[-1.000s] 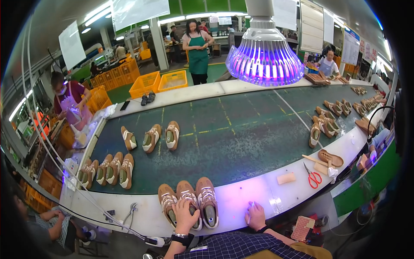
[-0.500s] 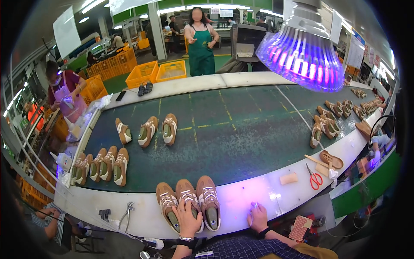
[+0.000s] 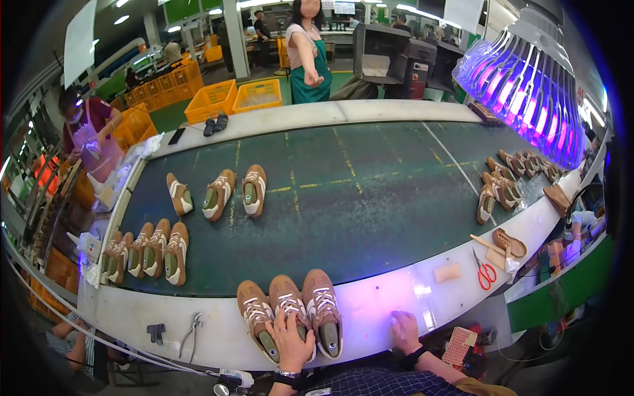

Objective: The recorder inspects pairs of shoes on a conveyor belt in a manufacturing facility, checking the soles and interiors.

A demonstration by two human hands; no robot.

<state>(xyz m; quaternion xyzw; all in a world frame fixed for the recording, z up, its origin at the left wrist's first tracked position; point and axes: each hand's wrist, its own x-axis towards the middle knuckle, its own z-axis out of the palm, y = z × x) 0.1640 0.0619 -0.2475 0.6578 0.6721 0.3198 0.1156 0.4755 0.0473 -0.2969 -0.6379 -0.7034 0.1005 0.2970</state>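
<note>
Steadying or checking seems the step: right of the pliers [image 3: 194, 326], the left hand [image 3: 290, 340] lies spread over the nearest row's middle shoe [image 3: 282, 289], unclenched. Farther right, the right hand [image 3: 404, 331] is curled, its hold unclear; lifting the shoe would call for a firmer grasp.

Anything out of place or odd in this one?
The three shoes at the left hand stand neatly side by side, and I see no spill. One oddity: what looks like a loose brown sole lies beside the red-handled scissors on the white ledge, without a shoe.
</note>
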